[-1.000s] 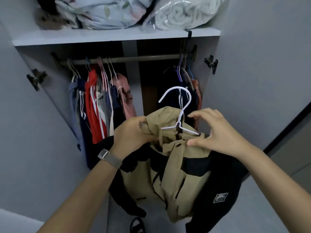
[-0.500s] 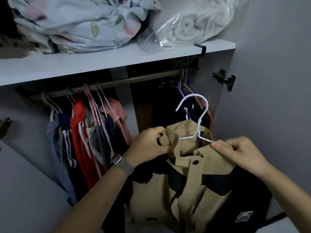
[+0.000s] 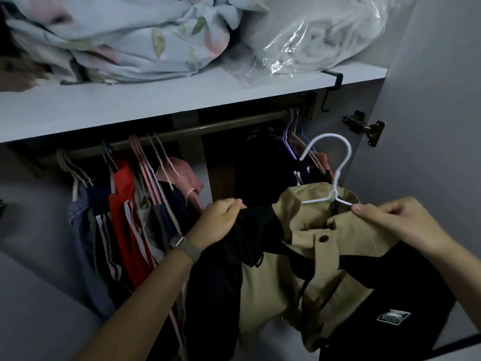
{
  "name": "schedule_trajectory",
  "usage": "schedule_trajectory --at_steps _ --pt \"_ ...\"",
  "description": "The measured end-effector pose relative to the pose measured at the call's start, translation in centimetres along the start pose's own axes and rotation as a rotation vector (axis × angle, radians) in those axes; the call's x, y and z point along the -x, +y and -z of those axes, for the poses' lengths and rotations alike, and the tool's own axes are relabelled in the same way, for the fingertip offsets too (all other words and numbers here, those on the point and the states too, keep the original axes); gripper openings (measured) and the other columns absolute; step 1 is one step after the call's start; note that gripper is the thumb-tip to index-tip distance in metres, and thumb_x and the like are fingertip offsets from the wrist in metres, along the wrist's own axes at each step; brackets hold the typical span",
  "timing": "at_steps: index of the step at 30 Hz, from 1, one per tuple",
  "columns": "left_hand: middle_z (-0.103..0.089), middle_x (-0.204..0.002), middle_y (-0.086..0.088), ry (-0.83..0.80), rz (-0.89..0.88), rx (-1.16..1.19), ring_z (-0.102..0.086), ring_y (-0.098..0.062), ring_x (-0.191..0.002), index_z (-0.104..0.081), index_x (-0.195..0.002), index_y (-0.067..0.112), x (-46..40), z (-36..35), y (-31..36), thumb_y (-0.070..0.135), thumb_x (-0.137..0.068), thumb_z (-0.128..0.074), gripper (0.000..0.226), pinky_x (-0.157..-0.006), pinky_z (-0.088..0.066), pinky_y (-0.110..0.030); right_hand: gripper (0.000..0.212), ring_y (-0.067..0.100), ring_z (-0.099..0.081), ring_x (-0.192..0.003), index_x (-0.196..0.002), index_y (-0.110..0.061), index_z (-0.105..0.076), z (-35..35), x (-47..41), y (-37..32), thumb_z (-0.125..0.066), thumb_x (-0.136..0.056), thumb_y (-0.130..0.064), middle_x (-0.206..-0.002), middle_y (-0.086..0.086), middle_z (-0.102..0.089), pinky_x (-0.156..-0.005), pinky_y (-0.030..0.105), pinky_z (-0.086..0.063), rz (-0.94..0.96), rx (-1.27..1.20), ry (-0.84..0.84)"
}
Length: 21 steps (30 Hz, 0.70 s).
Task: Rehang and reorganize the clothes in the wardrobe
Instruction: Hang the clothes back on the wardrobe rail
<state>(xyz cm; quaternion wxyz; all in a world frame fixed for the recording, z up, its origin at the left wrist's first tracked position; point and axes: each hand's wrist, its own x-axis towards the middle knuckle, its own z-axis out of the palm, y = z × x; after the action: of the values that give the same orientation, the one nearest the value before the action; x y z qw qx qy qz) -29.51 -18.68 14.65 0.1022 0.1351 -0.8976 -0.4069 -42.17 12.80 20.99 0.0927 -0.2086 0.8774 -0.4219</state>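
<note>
The left hand (image 3: 218,220) pinches the black shoulder of a tan-and-black jacket (image 3: 307,259), a grey watch strap on its wrist. The right hand (image 3: 390,220) grips the jacket's tan collar together with the right arm of a white hanger (image 3: 329,175) (its hook stands free above the collar, not on anything). The jacket hangs in front of the open wardrobe, below the rail (image 3: 182,134), between two groups of hung clothes (image 3: 125,217). Folded bedding (image 3: 125,40) lies on the shelf (image 3: 130,105) above.

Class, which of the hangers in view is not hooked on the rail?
The white wire hanger inside the tan-and-black jacket; its hook hangs free, while the others sit on the rail.
</note>
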Motion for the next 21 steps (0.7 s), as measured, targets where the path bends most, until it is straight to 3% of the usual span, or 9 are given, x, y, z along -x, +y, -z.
schedule_trajectory --at_steps 2,4,5,8,11,13,16,19,21 --pt "-0.070 -0.103 -0.002 0.040 0.010 -0.015 -0.062 -0.012 -0.101 -0.069 -0.102 0.012 -0.6 0.1 -0.5 0.035 -0.101 -0.034 0.041 -0.094 -0.044 -0.032 0.080 0.014 -0.035 -0.050 -0.048 -0.001 -0.049 -0.9 -0.9 -1.2 -0.069 -0.058 -0.078 -0.048 0.004 -0.033 -0.057 0.032 -0.029 0.026 0.051 0.008" --pt "-0.065 -0.114 0.001 0.066 0.069 -0.017 -0.056 -0.012 -0.109 -0.067 -0.109 0.011 -1.2 0.4 -1.1 0.036 -0.101 -0.032 0.043 -0.095 -0.039 -0.026 0.071 0.011 -0.036 -0.047 -0.044 -0.007 -0.050 -1.2 -1.5 -2.2 -0.068 -0.062 -0.073 -0.046 0.000 -0.034 -0.057 0.031 -0.030 0.036 0.091 0.007" --pt "-0.063 -0.114 0.002 0.063 0.147 -0.001 -0.054 -0.013 -0.111 -0.065 -0.110 0.009 -1.5 0.7 -1.6 0.037 -0.101 -0.031 0.045 -0.092 -0.036 -0.024 0.070 0.012 -0.037 -0.048 -0.046 -0.005 -0.052 -1.0 -1.7 -2.4 -0.067 -0.063 -0.070 -0.046 0.001 -0.035 -0.057 0.031 -0.030 0.039 0.098 -0.001" --pt "-0.057 -0.093 -0.004 0.055 0.365 -0.010 -0.055 -0.023 -0.100 -0.055 -0.088 0.006 -2.0 1.4 -3.5 0.041 -0.100 -0.030 0.044 -0.078 -0.033 -0.027 0.076 0.016 -0.042 -0.054 -0.058 0.006 -0.058 -0.1 -2.0 -2.8 -0.066 -0.063 -0.069 -0.052 0.007 -0.040 -0.059 0.029 -0.032 0.015 0.133 -0.038" --pt "-0.059 -0.100 -0.010 0.062 0.488 -0.084 -0.056 -0.023 -0.089 -0.055 -0.094 0.002 -2.3 1.3 -5.2 0.046 -0.096 -0.036 0.048 -0.073 -0.036 -0.028 0.078 0.019 -0.046 -0.056 -0.060 0.008 -0.057 0.8 -2.0 -2.6 -0.066 -0.064 -0.070 -0.054 0.010 -0.042 -0.059 0.029 -0.033 -0.071 0.154 -0.016" --pt "-0.062 -0.108 -0.020 0.081 0.526 -0.087 -0.059 -0.028 -0.092 -0.057 -0.101 -0.003 -2.3 0.9 -6.1 0.050 -0.093 -0.038 0.057 -0.070 -0.038 -0.028 0.077 0.023 -0.050 -0.058 -0.058 0.005 -0.060 0.8 -2.1 -2.5 -0.065 -0.065 -0.072 -0.054 0.013 -0.045 -0.059 0.030 -0.034 -0.102 0.173 0.009" --pt "-0.052 -0.128 -0.026 0.093 0.548 -0.109 -0.055 -0.034 -0.110 -0.051 -0.120 -0.008 -1.8 0.9 -6.7 0.052 -0.092 -0.041 0.068 -0.079 -0.039 -0.026 0.066 0.029 -0.060 -0.068 -0.054 -0.004 -0.069 -0.1 -2.3 -2.7 -0.061 -0.072 -0.067 -0.060 0.017 -0.061 -0.060 0.033 -0.040 -0.107 0.197 0.037" --pt "-0.052 -0.125 -0.030 0.100 0.528 -0.101 -0.056 -0.037 -0.107 -0.054 -0.114 -0.008 -1.3 1.1 -7.0 0.061 -0.077 -0.037 0.080 -0.083 -0.044 -0.032 0.070 0.034 -0.057 -0.069 -0.057 0.004 -0.061 -1.3 -2.7 -3.4 -0.057 -0.079 -0.062 -0.063 0.021 -0.058 -0.059 0.034 -0.037 -0.119 0.191 0.019" --pt "-0.053 -0.125 -0.028 0.122 0.508 -0.110 -0.056 -0.037 -0.107 -0.054 -0.114 -0.006 -0.9 1.2 -6.9 0.062 -0.077 -0.039 0.079 -0.086 -0.046 -0.033 0.063 0.027 -0.057 -0.066 -0.058 0.001 -0.060 -2.2 -2.9 -4.0 -0.057 -0.085 -0.055 -0.061 0.012 -0.058 -0.058 0.032 -0.036 -0.119 0.137 -0.014"
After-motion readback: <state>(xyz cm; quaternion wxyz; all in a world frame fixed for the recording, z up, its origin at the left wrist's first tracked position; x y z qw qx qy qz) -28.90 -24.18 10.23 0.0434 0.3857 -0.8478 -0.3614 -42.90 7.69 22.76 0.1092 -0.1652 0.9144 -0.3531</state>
